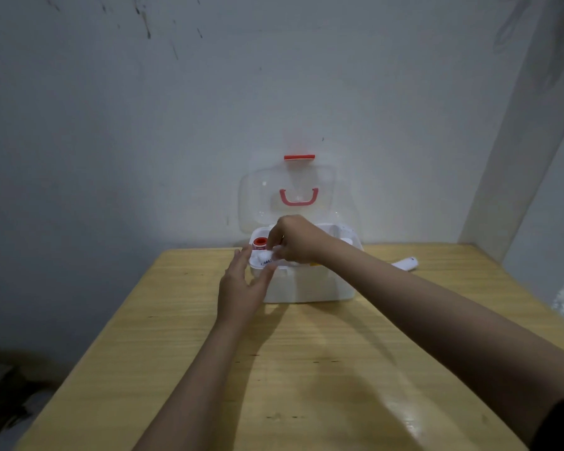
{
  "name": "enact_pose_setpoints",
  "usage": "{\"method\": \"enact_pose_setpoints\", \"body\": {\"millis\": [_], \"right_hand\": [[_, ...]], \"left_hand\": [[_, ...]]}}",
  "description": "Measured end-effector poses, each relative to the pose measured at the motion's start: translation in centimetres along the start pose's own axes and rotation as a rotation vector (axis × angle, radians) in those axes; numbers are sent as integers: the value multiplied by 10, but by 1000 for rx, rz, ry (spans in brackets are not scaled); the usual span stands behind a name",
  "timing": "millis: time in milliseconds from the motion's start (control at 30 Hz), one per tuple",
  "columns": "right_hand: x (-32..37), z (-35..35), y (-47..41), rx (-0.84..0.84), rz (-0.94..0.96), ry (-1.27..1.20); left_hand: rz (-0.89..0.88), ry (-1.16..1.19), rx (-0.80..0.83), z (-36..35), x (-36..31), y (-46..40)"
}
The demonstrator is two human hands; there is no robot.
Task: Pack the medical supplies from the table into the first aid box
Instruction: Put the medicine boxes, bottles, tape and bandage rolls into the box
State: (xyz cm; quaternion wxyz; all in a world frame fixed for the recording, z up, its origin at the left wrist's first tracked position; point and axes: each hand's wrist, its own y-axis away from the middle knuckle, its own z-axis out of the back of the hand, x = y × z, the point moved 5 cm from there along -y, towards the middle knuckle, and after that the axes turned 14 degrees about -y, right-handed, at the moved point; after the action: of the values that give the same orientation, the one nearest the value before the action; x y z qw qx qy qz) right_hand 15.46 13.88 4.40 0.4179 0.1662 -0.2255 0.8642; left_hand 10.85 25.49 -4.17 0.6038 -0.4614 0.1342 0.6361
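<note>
A white first aid box [310,284] stands at the far side of the wooden table, against the wall. Its clear lid [293,196] with a red handle is raised upright. Inside its left end sits a red-capped container [260,243]. My right hand [295,239] reaches over the box's left part, fingers pinched on a small white packet [266,258] with dark print. My left hand [241,284] rests against the box's left front corner, fingers spread, holding nothing. A white item [406,264] lies on the table to the right of the box.
The wooden table [274,369] runs from me to a pale wall. A wall corner rises on the right, close to the table's right edge. Dark floor clutter shows past the table's left edge.
</note>
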Motion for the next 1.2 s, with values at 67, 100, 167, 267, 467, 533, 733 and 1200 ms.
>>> {"method": "enact_pose_setpoints", "body": {"millis": [67, 100, 167, 267, 467, 533, 733, 1200], "right_hand": [[-2, -5, -5, 30, -16, 1], [-4, -6, -6, 37, -21, -10], [-6, -2, -5, 23, -28, -51], [-10, 16, 3, -59, -21, -108], [-60, 67, 35, -271, -118, -70], [-88, 83, 51, -344, -205, -53], [-174, 74, 104, -277, -578, -50], [-191, 38, 135, -535, -678, -224]], "left_hand": [[1, 5, -4, 0, 0, 0], [3, 5, -5, 1, 0, 0], [8, 7, -2, 1, 1, -1], [25, 14, -2, 1, 2, -1], [44, 5, -1, 0, 4, 0], [46, -1, -2, 0, 3, 1], [53, 6, -19, 0, 1, 3], [40, -21, -20, 1, -5, 5]]}}
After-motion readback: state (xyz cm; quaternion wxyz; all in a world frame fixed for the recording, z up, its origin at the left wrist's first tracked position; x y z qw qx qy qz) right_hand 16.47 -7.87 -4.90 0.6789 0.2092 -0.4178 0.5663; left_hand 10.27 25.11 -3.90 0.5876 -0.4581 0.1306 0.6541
